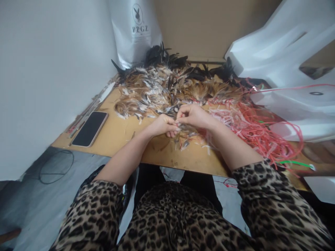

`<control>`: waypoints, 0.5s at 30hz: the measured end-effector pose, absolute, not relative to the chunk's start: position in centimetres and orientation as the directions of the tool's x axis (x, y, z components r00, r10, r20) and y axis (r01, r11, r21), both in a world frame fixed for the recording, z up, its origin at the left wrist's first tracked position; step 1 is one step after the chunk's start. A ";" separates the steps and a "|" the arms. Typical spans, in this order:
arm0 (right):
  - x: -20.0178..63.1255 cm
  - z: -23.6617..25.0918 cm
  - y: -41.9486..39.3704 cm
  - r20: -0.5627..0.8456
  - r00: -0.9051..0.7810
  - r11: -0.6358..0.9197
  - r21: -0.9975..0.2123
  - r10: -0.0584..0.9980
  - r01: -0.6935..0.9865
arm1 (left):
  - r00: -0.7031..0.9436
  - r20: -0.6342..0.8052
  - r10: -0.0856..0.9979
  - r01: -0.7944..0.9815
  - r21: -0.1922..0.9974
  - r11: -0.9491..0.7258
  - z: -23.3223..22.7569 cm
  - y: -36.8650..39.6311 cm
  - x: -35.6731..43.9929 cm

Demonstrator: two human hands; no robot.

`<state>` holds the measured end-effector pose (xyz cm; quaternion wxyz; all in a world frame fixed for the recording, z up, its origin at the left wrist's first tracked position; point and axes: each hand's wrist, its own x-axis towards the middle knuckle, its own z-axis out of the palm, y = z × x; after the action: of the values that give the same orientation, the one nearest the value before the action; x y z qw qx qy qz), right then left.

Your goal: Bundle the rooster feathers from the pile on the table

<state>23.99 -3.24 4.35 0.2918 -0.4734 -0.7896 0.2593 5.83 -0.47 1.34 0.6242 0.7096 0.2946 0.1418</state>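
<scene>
My left hand point(162, 124) and my right hand point(193, 116) meet over the middle of a wooden board point(117, 134), fingertips together, pinching a small bunch of feathers point(183, 134) that hangs down between them. Just beyond lies a broad heap of brown, white and black feathers point(167, 87). A tangle of red and pink strings point(251, 122) spreads to the right of my right hand.
A dark phone point(90, 128) lies face up at the board's left edge beside some thin sticks point(91, 106). A white PPGZ bag point(136, 31) stands at the back. White plastic bags point(285, 59) crowd the right side. A white wall closes the left.
</scene>
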 end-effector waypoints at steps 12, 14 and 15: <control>22.8 2.2 -2.8 0.269 -0.093 0.279 -0.829 0.959 0.485 | 0.437 -0.105 0.893 -0.142 0.973 0.184 0.8 1.2 5.9; 22.0 2.2 -3.4 0.376 -0.127 0.376 -0.722 0.918 0.581 | 0.398 -0.140 0.906 -0.161 0.962 0.219 0.6 1.5 5.9; 21.7 2.3 -3.7 0.417 -0.159 0.416 -0.649 0.895 0.637 | 0.385 -0.150 0.911 -0.165 0.960 0.228 0.5 1.5 5.9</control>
<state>21.75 -3.70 2.28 0.3939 -0.5149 -0.7435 0.1638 5.95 1.50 0.54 0.6803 0.4793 0.3887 0.3954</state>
